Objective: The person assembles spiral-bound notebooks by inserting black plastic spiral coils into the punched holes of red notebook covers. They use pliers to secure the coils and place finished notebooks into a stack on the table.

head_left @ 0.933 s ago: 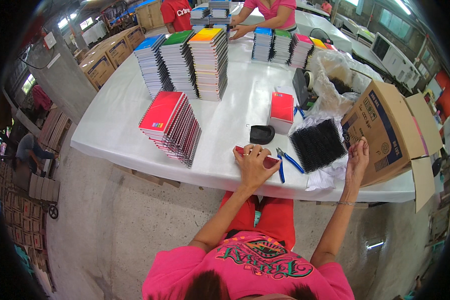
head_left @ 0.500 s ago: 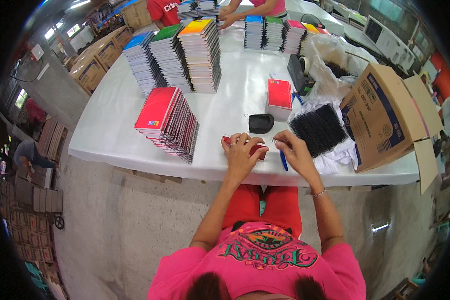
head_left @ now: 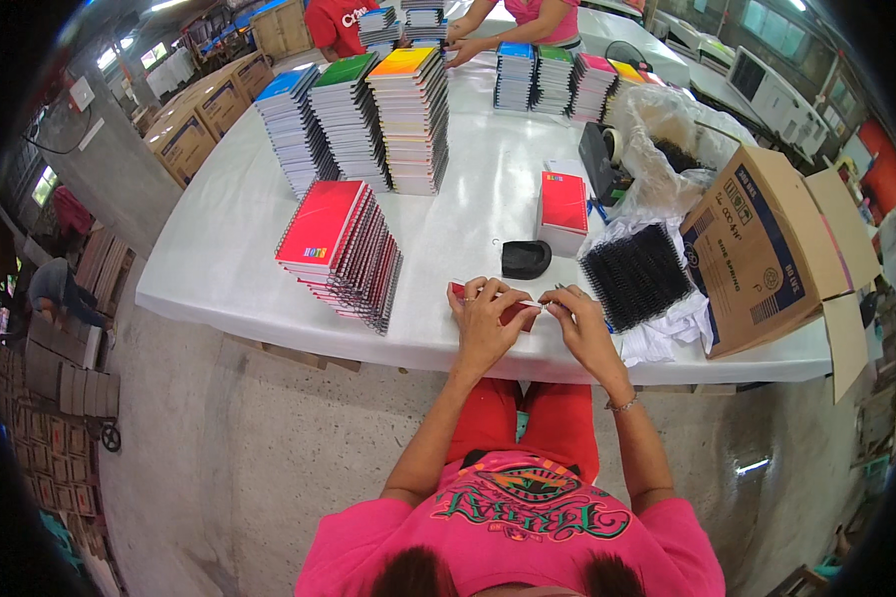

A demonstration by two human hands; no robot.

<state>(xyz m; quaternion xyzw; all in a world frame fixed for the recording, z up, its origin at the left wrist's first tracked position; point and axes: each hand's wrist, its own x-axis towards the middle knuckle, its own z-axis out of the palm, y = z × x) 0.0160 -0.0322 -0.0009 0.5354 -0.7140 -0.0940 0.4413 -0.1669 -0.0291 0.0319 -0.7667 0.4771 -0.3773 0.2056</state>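
At the table's near edge my left hand (head_left: 483,320) is closed over a small red-covered notebook (head_left: 520,316), its fingers across the top. My right hand (head_left: 585,328) pinches at the notebook's right end, fingertips together; a small grey tip shows by them, but I cannot make out what it belongs to. Just beyond my hands lies a black curved holder (head_left: 525,260). Behind it stands a block of red-covered notebooks (head_left: 564,202). Right of my right hand, black spiral coils (head_left: 635,277) lie on white cloth. A leaning stack of red spiral notebooks (head_left: 329,234) is at the left.
Tall stacks of notebooks with blue, green and yellow covers (head_left: 405,119) stand farther back. An open cardboard box (head_left: 752,254) sits at the right edge, beside a clear plastic bag (head_left: 657,124). Across the white table (head_left: 209,249), another person's hands (head_left: 465,48) are near more stacks.
My right hand has moved in to the notebook's right end and its fingertips have closed there. The blue pen-like tool seen under it before is now hidden. My left hand keeps its hold.
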